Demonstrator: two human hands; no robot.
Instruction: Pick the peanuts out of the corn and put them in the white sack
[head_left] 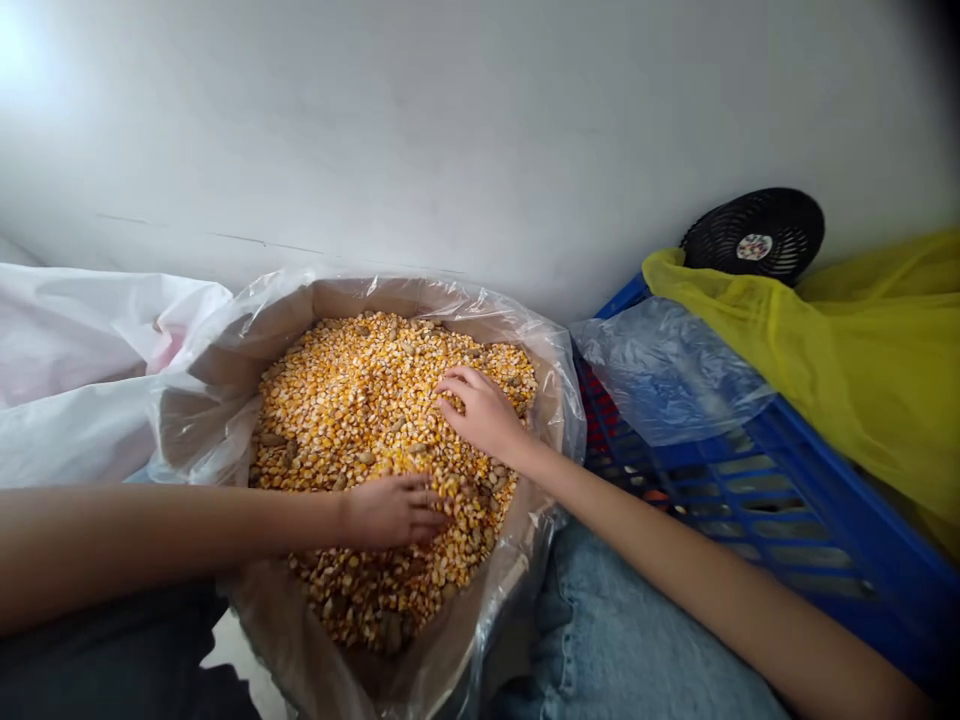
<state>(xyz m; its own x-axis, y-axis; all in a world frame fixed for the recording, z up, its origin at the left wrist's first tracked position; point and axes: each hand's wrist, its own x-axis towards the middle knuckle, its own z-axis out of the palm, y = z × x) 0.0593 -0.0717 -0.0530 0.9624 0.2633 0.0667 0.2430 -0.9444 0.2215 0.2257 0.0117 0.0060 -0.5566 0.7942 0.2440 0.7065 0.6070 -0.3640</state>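
Observation:
Yellow corn kernels (pixel 360 370), mixed with brown lumps that look like nuts or pellets, fill a wide container (pixel 214 420) lined with clear plastic. Palm down, my left hand (pixel 391 512) lies on the kernels near the middle, its fingers apart and slightly blurred, the tips partly among the grains. Farther back and to the right, my right hand (pixel 484 412) touches the corn with loosely bent, parted fingers. Neither hand shows anything gripped in it.
At the right stands a blue plastic crate (pixel 810 500), with a clear plastic bag (pixel 675 370) and yellow mesh (pixel 862 350) over it. A black fan (pixel 780 235) leans by the pale wall (pixel 480 130). White sacks (pixel 82 350) are at the left.

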